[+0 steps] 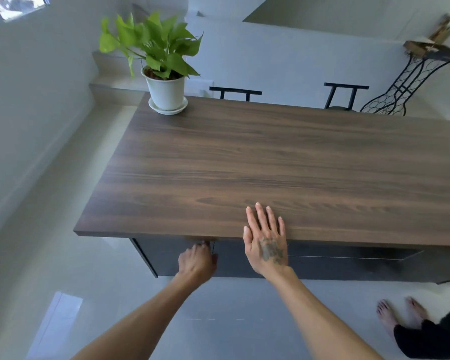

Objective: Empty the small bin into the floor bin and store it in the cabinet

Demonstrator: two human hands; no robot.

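Nearest the camera, on the pale floor at the lower right, another person's bare feet (pixel 400 315) stand well apart from the work. Just beyond the two outstretched forearms, the left hand (pixel 196 261) has its fingers curled over the top edge of a cabinet door (pixel 172 261), right under the overhang of the tabletop (pixel 270 165); the fingertips are partly hidden there, but it reads as a grip on the door. That door looks flush or close to flush with the dark front of the cabinet (pixel 335 266). The right hand (pixel 266 242) lies flat with fingers spread, its fingers on the near edge of the tabletop and holding nothing. Neither the small bin nor the floor bin shows anywhere in view, so where they are cannot be told. My judgement is that this is the cabinet stage of the task: either the door is about to be pulled open or the small bin is already inside and the door is being shut, and the pictures do not settle which. Whether the emptying is done cannot be confirmed. Farther off, a potted plant (pixel 164 71) stands on the far left corner, with two black stools (pixel 235 93) and a wire stand (pixel 400 89) behind
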